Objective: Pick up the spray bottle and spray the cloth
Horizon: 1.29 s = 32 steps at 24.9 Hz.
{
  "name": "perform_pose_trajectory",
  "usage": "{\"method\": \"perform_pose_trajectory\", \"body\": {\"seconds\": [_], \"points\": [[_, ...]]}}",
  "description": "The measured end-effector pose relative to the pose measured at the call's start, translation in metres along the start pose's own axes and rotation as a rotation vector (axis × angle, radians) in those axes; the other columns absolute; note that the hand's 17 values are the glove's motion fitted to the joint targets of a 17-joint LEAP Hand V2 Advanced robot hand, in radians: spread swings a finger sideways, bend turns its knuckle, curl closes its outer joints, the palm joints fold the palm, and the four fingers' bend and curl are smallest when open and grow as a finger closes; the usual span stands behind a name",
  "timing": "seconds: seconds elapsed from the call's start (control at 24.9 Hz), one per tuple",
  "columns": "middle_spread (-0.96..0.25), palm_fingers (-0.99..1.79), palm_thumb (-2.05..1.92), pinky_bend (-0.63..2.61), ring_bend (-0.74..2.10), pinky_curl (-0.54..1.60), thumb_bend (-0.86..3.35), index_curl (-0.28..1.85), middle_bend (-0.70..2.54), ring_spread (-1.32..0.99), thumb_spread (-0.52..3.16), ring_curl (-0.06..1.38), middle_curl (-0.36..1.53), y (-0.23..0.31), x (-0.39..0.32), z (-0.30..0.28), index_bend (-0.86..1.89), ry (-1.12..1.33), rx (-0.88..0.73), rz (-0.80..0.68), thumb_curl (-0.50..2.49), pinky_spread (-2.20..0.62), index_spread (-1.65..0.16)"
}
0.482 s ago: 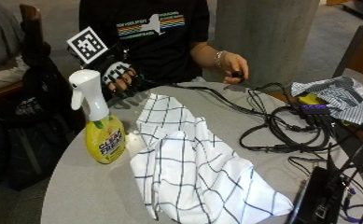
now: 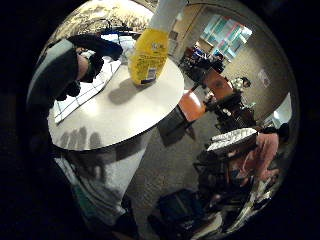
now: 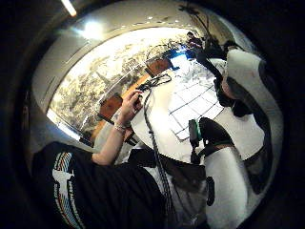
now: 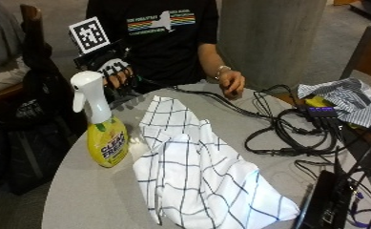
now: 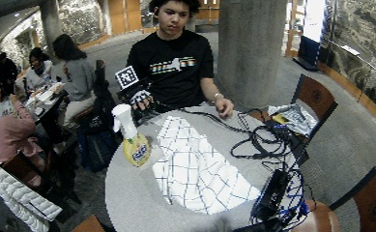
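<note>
The spray bottle (image 4: 101,129) stands upright on the desk (image 4: 83,195), just beside the checked cloth (image 4: 198,171). The gloved right hand (image 4: 116,72) hovers behind the bottle, apart from it, fingers (image 4: 123,76) loosely curled, holding nothing.

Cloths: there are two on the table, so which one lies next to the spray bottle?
The white cloth with the dark grid, spread flat beside the yellow spray bottle. The grey striped cloth lies crumpled at the table's far edge, beyond the cables.
</note>
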<state>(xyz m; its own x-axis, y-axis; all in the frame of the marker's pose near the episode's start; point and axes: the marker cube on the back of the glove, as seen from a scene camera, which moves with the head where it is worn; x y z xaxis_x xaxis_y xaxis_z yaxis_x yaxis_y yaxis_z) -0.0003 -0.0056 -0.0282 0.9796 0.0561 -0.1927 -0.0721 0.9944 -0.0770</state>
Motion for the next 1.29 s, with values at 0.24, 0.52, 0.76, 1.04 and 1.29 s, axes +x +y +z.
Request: {"method": "perform_pose_trajectory", "body": {"seconds": [0.24, 0.52, 0.76, 1.04, 1.29], "points": [[-0.06, 1.1, 0.74, 0.23, 0.49, 0.23, 0.28, 0.31, 0.51, -0.09, 0.84, 0.29, 0.3, 0.004, 0.004, -0.01, 0.21, 0.01, -0.033, 0.155, 0.29, 0.01, -0.22], [-0.07, 1.02, 0.72, 0.23, 0.42, 0.26, 0.2, 0.31, 0.45, -0.1, 0.93, 0.29, 0.32, 0.016, 0.021, -0.012, 0.13, -0.163, 0.061, 0.272, 0.31, 0.05, -0.27], [-0.06, 0.97, 0.72, 0.22, 0.38, 0.28, 0.14, 0.31, 0.39, -0.09, 0.97, 0.3, 0.33, 0.025, 0.028, -0.006, 0.13, -0.439, 0.077, 0.381, 0.32, 0.08, -0.3], [-0.07, 0.94, 0.74, 0.22, 0.37, 0.3, 0.09, 0.3, 0.33, -0.09, 0.97, 0.31, 0.34, 0.026, 0.04, -0.001, 0.12, -0.705, 0.243, 0.536, 0.33, 0.11, -0.31], [-0.06, 0.92, 0.75, 0.23, 0.37, 0.31, 0.04, 0.29, 0.3, -0.08, 0.97, 0.32, 0.35, 0.018, 0.048, 0.007, 0.1, -0.909, 0.331, 0.619, 0.34, 0.11, -0.32]]}}
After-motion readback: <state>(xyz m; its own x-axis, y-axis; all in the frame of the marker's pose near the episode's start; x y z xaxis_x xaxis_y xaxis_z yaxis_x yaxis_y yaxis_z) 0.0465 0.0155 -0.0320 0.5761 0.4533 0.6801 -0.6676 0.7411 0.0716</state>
